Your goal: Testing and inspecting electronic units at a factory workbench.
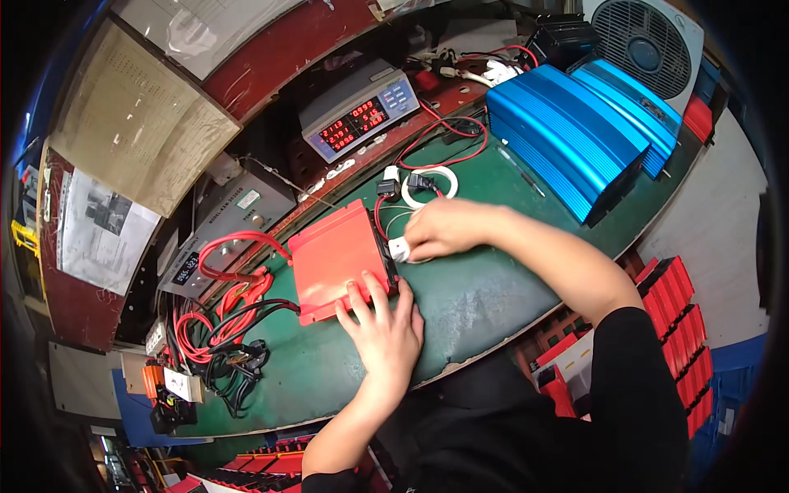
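A flat red metal box (329, 255), perhaps a power inverter, lies on the green bench top (477, 296). My left hand (382, 329) rests on its near right corner, fingers spread over the top and thumb toward the side. At the right end of the box, the fingers of my right hand (444, 230) are closed on a white plug (399, 249). The plug is against or very close to the black end panel; its prongs are hidden. A red cable (234, 238) and a black cable (271, 304) run from the box's left end.
Behind the box stands a meter (359, 115) with red digits; a grey power supply (226, 222) is at the left. Blue finned cases (567, 131) and a fan (645, 49) fill the back right. A white cable ring (444, 177), a pen (522, 172) and coiled cables (218, 337) lie around.
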### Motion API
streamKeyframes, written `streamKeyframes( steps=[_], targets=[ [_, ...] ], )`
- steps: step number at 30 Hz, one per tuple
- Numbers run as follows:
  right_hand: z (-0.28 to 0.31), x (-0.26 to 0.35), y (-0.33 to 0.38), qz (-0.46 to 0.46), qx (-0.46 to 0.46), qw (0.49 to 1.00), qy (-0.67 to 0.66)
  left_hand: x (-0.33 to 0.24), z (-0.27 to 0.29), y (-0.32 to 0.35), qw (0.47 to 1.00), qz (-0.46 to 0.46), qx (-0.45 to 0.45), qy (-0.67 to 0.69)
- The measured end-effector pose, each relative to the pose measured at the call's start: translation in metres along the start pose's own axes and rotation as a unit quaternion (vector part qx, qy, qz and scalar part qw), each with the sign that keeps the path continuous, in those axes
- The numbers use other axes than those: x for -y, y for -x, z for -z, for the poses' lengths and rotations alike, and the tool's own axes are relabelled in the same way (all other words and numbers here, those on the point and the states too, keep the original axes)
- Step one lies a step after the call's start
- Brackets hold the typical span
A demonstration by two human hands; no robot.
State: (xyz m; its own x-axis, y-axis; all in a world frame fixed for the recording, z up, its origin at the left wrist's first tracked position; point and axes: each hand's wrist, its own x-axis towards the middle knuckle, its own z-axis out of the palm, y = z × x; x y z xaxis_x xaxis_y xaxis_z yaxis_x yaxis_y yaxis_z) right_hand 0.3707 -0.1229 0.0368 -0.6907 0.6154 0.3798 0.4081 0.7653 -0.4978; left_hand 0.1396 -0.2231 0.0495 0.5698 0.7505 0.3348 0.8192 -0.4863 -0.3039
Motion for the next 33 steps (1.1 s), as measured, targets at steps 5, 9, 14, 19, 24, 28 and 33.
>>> streamKeyframes(
  steps=[5,9,14,19,24,28,33],
  targets=[
    [-0.001,0.01,-0.006,-0.117,-0.127,0.981,0.089,-0.004,-0.001,0.001,1.0,0.022,0.002,-0.021],
    [-0.021,0.017,-0.012,-0.102,-0.042,0.985,0.13,-0.002,-0.003,0.004,0.999,0.033,-0.002,-0.012],
    [0.021,0.002,0.008,-0.116,0.01,0.993,0.013,0.022,0.015,0.011,0.988,0.009,-0.028,0.15],
    [0.008,0.008,0.0,-0.112,-0.044,0.992,0.022,0.112,-0.026,0.058,0.775,0.261,-0.388,0.424],
    [0.002,-0.001,-0.005,-0.072,-0.078,0.994,0.025,0.139,-0.077,0.05,0.819,0.3,-0.135,0.471],
    [0.009,0.014,-0.015,-0.135,-0.089,0.987,0.014,0.141,-0.068,0.042,0.837,0.322,-0.109,0.428],
    [0.002,0.015,-0.016,-0.078,-0.22,0.97,0.07,0.14,-0.072,0.043,0.894,0.271,-0.08,0.348]
  ],
)
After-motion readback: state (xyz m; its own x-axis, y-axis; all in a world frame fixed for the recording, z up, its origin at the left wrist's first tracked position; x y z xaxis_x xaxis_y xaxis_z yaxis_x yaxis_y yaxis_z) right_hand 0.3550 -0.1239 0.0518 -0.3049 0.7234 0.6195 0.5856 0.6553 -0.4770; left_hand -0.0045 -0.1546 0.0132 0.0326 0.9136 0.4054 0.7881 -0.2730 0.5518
